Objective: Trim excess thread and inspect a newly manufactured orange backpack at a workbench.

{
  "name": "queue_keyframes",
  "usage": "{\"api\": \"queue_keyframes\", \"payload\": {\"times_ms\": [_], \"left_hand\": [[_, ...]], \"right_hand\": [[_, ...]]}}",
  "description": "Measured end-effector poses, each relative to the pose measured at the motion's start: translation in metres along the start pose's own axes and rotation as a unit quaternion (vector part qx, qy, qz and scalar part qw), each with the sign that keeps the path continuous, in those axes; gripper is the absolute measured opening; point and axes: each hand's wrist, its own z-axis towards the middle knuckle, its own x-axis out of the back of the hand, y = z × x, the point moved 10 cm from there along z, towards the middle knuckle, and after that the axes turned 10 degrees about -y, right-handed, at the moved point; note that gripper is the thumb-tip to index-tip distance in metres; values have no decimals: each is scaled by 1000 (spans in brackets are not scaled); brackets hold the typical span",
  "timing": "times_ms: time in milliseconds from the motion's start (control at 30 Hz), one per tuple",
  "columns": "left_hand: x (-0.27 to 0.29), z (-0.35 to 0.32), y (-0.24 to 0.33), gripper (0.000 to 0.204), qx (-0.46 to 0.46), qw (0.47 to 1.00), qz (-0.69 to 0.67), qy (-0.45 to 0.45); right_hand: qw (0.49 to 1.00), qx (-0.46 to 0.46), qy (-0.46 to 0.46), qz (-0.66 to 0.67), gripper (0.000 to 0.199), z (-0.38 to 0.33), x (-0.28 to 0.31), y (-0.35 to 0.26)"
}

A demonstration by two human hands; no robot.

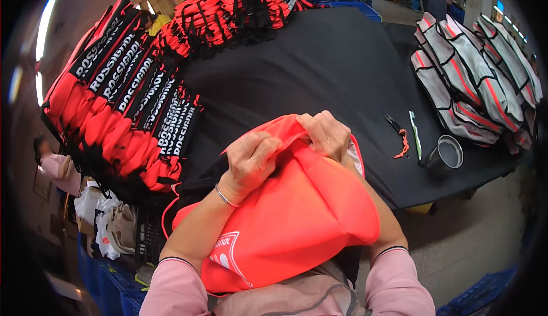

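A bright red fabric bag (pixel 291 213) with a white printed emblem bulges in front of my body, over the near edge of the black-covered table (pixel 297 71). My left hand (pixel 250 159), a bracelet on its wrist, is closed on the bag's upper edge. Close beside it, my right hand (pixel 325 136) grips the same edge with curled fingers. A pale lining shows next to the right wrist. The fingertips of both hands are partly hidden in the folds.
Red-and-black bags (pixel 128 88) stack at left; more red pieces (pixel 228 11) pile up behind. Grey bags with red stripes (pixel 476 82) lie at right, near a metal cup (pixel 451 154), a toothbrush (pixel 415 133) and thread snips (pixel 394 124). Another person (pixel 60 172) is at far left.
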Motion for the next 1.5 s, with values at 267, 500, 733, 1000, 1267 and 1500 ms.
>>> {"api": "queue_keyframes", "payload": {"times_ms": [267,500,733,1000,1267,1500], "left_hand": [[40,0,-16,30,36,998,43,11],[74,5,-45,23,124,990,61,18],[29,87,56,24,-128,941,-123,-289],[48,19,34,23,71,674,-163,-717],[30,77,10,31,-13,866,223,-447],[28,62,-19,16,29,849,203,-486]], "right_hand": [[999,-4,-33,-42,27,2,1,-26],[982,-118,-133,-63,10,0,-1,1],[987,-98,-124,-7,17,45,-13,-15],[964,-107,-243,10,5,26,-18,-2],[986,-11,-164,-1,7,61,8,-68],[642,-429,-334,540,21,-48,-38,-14]]}}
